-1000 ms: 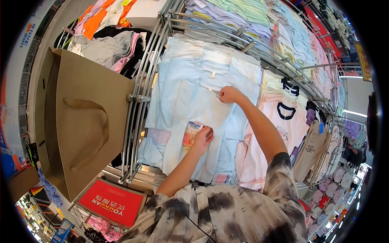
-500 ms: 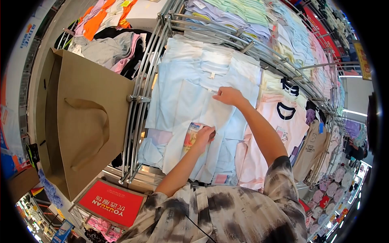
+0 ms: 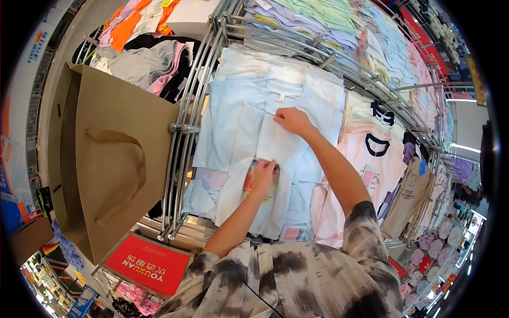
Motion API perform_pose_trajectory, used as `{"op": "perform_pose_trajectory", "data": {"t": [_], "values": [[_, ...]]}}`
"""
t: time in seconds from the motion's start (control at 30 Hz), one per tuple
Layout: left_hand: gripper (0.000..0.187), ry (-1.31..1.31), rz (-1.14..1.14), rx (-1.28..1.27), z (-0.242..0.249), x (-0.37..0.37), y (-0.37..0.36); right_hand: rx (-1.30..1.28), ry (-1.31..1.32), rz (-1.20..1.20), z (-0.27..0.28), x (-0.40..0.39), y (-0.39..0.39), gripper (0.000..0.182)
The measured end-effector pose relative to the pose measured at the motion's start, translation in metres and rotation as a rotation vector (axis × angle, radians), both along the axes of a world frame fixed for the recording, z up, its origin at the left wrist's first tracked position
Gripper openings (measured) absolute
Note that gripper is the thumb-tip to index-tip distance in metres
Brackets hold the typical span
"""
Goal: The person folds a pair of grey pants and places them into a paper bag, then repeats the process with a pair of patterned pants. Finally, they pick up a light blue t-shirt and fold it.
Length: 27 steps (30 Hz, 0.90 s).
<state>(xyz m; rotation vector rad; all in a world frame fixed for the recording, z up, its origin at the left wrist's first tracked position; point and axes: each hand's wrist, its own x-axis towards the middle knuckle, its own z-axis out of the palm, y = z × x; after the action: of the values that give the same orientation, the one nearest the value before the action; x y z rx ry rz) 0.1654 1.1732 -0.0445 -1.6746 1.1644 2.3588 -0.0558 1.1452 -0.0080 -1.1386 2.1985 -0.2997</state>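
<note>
A pale, nearly white T-shirt [image 3: 274, 139] lies partly folded on a stack of light blue T-shirts [image 3: 214, 127]. Near its collar, my right hand [image 3: 291, 121] is closed on the upper edge of the cloth. Lower down, my left hand [image 3: 262, 174] pinches a folded edge of the same shirt, its fingertips together. Under and beside that hand shows a colourful print [image 3: 269, 192], partly covered by my fingers and the fold. Just above my right hand, the neckline of the blue shirt beneath carries a small white label [image 3: 281, 98].
A large brown paper bag [image 3: 119, 175] stands at left against the chrome rack rails [image 3: 183, 138]. Pink T-shirts with a dark collar [image 3: 366, 159] lie to the right. More folded shirts [image 3: 318, 24] fill the rack beyond, and a red sign [image 3: 148, 263] sits at lower left.
My right hand has moved slightly left and up with the shirt's edge, and the cloth between my hands lies flatter. My left hand has shifted a little up and left.
</note>
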Motion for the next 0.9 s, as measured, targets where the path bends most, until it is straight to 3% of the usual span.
{"op": "perform_pose_trajectory", "data": {"t": [0.07,0.17,0.3,0.4,0.43,0.57,0.73,0.9], "values": [[0.022,0.032,0.026,-0.016,-0.028,0.005,0.002,-0.010,0.020,-0.016,-0.009,0.003,0.001,0.019],[0.021,0.059,0.084,0.060,-0.020,0.011,-0.008,-0.141,0.128,0.016,-0.019,0.009,0.004,0.017],[0.031,0.065,-0.125,-0.463,0.021,0.036,-0.019,-0.610,0.234,-0.074,0.004,0.027,0.022,0.022],[0.043,-0.023,-0.419,-1.011,0.049,0.088,-0.037,-0.703,0.047,-0.298,0.031,0.051,0.065,0.024],[0.047,-0.040,-0.481,-1.174,0.057,0.106,-0.042,-0.658,-0.036,-0.373,0.034,0.063,0.088,0.023],[0.046,-0.085,-0.735,-1.179,0.073,0.171,-0.037,-0.423,-0.274,-0.524,0.026,0.151,0.185,0.011],[0.044,-0.059,-1.044,-1.115,0.080,0.210,-0.001,-0.250,-0.349,-0.220,0.047,0.256,0.234,0.012],[0.041,-0.248,-1.063,-1.113,0.056,0.218,0.026,0.129,-0.247,-0.093,0.038,0.295,0.225,0.031]]}}
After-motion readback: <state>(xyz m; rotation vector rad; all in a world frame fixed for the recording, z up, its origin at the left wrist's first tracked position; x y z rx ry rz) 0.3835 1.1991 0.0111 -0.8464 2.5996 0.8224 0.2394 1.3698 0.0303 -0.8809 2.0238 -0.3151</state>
